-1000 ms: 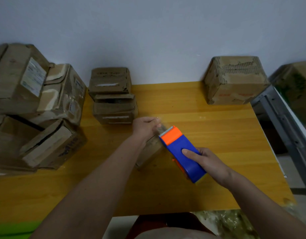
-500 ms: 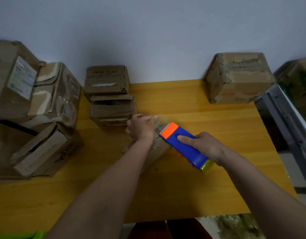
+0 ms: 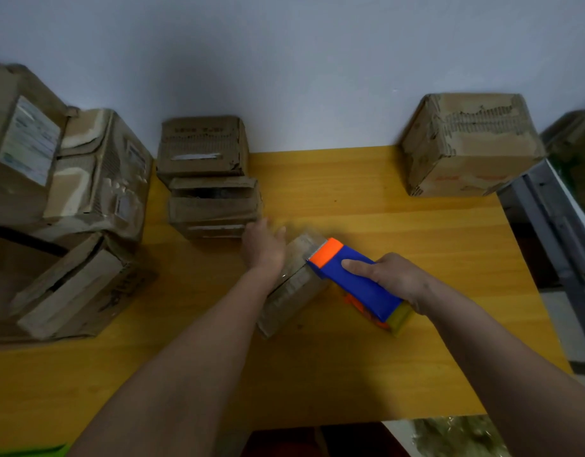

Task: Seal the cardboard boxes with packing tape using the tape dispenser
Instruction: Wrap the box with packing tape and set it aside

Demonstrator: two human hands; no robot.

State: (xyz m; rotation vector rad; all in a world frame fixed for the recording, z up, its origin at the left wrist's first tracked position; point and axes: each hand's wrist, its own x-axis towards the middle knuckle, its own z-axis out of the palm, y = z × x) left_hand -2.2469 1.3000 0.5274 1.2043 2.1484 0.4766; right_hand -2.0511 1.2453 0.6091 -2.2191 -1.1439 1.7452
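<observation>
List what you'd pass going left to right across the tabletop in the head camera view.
Pile of big boxes → two stacked small boxes → left hand → small box under it → tape dispenser → right hand → lone box at the far right corner.

Counter (image 3: pixel 400 232): wood with yellow finish, smooth, grain lines visible, slight shine.
Dispenser (image 3: pixel 357 285): plastic, blue body with orange front, smooth, a little glossy; small toothed edge at front looks like metal.
Small box (image 3: pixel 294 288): brown cardboard, matt, clear glossy tape on top.
Right box (image 3: pixel 466 146): cardboard, matt, top layer torn, rough ribs showing.
Left boxes (image 3: pixel 96 179): worn cardboard, creased, paper labels, shiny tape patches.
Wall (image 3: pixel 317 61): painted, matt, smooth.
Frame (image 3: pixel 548 225): grey metal, matt.
</observation>
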